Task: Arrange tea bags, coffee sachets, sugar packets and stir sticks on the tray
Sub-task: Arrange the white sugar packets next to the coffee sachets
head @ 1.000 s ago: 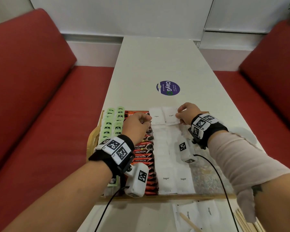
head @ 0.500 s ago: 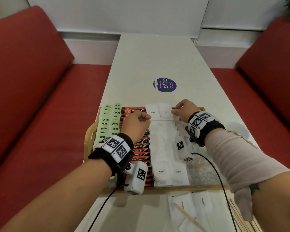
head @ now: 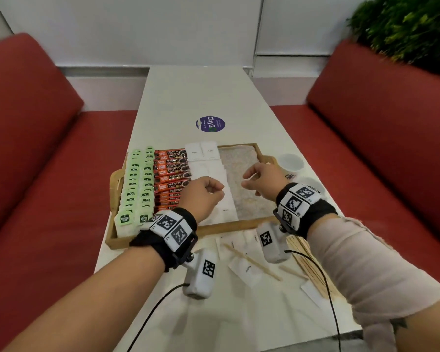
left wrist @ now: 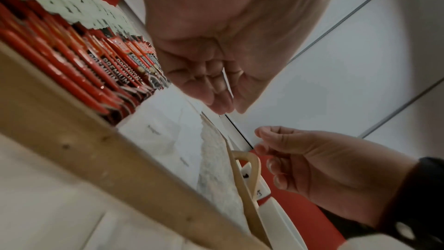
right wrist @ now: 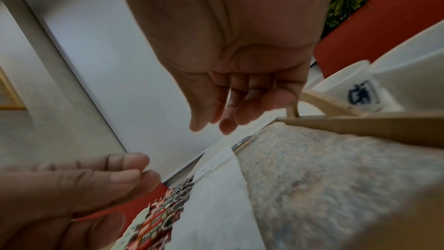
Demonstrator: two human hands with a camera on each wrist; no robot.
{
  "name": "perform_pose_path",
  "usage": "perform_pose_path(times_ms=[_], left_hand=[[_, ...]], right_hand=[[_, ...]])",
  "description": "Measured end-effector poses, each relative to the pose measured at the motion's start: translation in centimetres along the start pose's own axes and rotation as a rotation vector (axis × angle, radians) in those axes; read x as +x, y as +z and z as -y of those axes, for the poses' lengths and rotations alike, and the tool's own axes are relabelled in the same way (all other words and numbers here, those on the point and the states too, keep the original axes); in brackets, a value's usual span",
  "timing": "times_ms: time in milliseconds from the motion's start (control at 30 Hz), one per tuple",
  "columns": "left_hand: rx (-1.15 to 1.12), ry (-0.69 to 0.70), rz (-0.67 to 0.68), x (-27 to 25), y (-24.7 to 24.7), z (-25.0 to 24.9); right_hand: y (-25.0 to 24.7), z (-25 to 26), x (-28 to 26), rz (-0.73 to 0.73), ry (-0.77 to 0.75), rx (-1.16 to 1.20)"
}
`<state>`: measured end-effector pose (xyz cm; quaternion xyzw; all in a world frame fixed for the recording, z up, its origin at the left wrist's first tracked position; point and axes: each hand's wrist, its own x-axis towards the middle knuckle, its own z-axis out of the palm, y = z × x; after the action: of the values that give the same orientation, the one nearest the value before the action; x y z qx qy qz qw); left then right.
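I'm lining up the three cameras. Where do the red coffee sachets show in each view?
Head: coffee sachets left of centre, between green tea bags and white sugar packets.
Left wrist: upper left, above the tray rim.
Right wrist: bottom centre.
Shared landmark: the sugar packets beside them.

White table, laid with tray and loose supplies.

Wooden tray at centre; purple round sticker beyond; white cups to the right; loose sugar packets and stir sticks along the near edge.
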<state>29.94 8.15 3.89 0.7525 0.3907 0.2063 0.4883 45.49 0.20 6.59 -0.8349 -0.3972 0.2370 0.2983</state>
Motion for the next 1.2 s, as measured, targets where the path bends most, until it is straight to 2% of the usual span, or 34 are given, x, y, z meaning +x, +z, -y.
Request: perform_pose_path(times_ms=[200, 300, 467, 700, 833, 967, 1067, 1200], left_hand=[[0.122, -0.002, 0.067, -3.3, 2.1, 0.7], [0.215, -0.024, 0.122, -4.2, 2.5, 1.4], [0.361, -0.095, 0.220, -4.8, 3.0, 2.5], [0.490, -0.163, 0.269, -5.9, 2.2, 3.8], [0.456, -0.206, 0.351, -6.0, 1.7, 4.9], [0.173, -0.273, 0.353, -6.4, 1.4, 6.7], [0.104, -0.199, 0.309, -6.1, 1.4, 7.5], [0.189, -0.124, 0.259, -6.9, 0.4, 7.2]], right_hand=[[0.7, -3.4, -4.8, 0.028, 0.068, -0.060], [1.9, -4.7, -5.9, 0.056, 0.185, -0.083], [3.7, -5.5, -6.4, 0.100, 0.381, -0.278], [7.9, -5.1, -6.0, -0.076, 0.593, -0.167], [9.6, -3.8, -6.1, -0.044, 0.635, -0.267], [10.3, -2.1, -6.5, 0.015, 0.573, -0.303], [10.4, -1.6, -6.5, -0.028, 0.532, -0.243], [10.6, -0.5, -8.3, -0.113, 0.483, -0.101]])
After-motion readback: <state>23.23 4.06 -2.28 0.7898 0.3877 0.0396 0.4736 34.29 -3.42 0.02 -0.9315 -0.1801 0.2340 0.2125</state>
